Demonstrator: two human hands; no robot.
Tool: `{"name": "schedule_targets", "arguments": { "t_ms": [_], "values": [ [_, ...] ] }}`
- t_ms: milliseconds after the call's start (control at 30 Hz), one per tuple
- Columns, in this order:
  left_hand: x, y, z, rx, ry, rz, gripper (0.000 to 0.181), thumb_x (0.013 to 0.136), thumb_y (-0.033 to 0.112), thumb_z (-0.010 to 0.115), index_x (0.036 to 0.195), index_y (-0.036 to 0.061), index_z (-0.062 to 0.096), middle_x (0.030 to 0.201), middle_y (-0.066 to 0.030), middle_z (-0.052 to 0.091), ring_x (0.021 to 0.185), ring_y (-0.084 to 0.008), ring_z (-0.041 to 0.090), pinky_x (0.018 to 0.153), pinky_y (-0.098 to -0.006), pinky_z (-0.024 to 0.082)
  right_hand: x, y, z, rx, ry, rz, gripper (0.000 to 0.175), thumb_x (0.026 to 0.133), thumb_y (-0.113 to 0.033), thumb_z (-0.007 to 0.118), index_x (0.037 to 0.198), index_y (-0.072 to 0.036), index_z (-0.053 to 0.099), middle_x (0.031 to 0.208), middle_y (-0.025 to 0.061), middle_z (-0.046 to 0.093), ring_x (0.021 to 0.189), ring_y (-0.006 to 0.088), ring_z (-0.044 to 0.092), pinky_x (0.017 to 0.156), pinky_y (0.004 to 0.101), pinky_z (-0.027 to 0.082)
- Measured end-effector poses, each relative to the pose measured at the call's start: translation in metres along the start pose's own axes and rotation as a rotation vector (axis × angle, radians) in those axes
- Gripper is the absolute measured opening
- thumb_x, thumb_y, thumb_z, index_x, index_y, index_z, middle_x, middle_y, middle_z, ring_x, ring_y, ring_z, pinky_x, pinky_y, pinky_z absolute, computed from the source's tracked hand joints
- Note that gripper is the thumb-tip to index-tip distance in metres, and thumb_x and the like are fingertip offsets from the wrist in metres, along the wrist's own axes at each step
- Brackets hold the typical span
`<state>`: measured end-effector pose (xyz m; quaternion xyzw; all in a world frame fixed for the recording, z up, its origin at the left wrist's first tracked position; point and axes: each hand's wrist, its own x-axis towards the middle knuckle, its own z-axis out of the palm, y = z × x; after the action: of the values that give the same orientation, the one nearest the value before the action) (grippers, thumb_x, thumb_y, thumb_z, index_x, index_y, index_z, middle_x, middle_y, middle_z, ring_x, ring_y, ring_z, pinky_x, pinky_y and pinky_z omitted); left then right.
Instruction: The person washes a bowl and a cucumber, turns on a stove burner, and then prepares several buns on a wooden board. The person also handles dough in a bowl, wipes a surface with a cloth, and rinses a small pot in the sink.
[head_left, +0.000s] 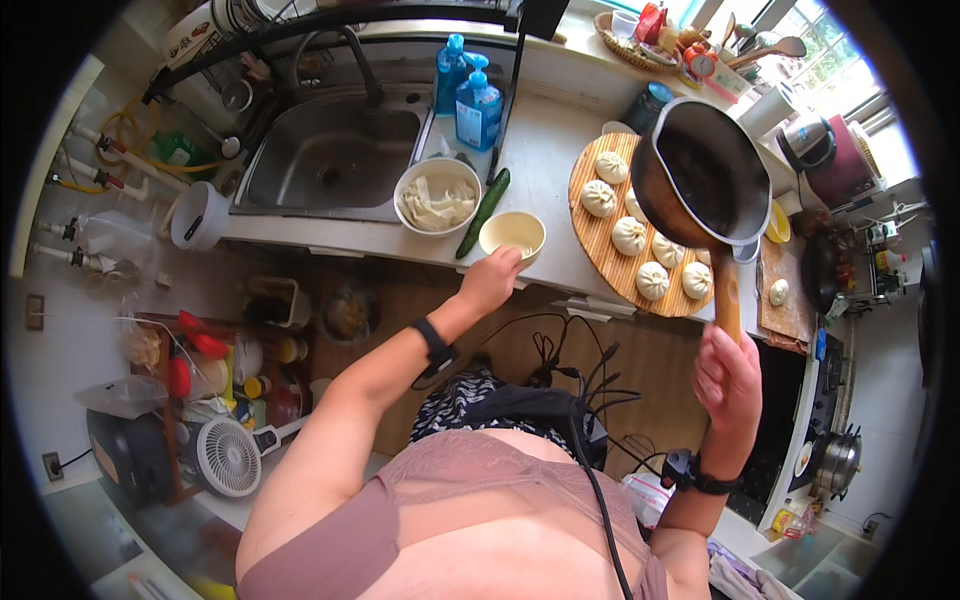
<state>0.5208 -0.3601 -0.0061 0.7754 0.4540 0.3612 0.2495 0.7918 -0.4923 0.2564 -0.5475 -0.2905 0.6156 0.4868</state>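
Observation:
My right hand (724, 375) grips the wooden handle of a dark saucepan (705, 165), raised over the right part of the counter. The pan partly hides a round slatted board (600, 255) bearing several pleated buns (628, 236). My left hand (491, 281) holds the near rim of a small cream bowl (517, 225) at the counter's front edge. Just left of that bowl lies a cucumber (484, 214). Beyond the cucumber stands a white bowl (437, 165) of pale, thin sheets, perhaps tofu skin or wrappers.
A steel sink (330, 157) with a faucet (364, 67) is at the left, beside blue soap bottles (478, 109). At right, a wooden cutting board (787, 292) carries one bun (778, 292), near a stove (825, 367). Black cables (585, 375) hang before my body.

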Motion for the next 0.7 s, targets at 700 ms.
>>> {"name": "schedule_targets", "arguments": {
  "t_ms": [700],
  "values": [
    [-0.045, 0.027, 0.044, 0.403, 0.0, -0.109, 0.052, 0.078, 0.015, 0.064, 0.125, 0.0053, 0.045, 0.12, -0.0122, 0.046, 0.094, -0.0309, 0.058, 0.074, -0.0385, 0.05, 0.085, 0.053, -0.004, 0.159, -0.497, 0.424, 0.019, 0.09, -0.022, 0.056, 0.083, -0.007, 0.046, 0.054, -0.0036, 0.04, 0.036, 0.0056, 0.034, 0.033, 0.0213, 0.028]
  ]
}}
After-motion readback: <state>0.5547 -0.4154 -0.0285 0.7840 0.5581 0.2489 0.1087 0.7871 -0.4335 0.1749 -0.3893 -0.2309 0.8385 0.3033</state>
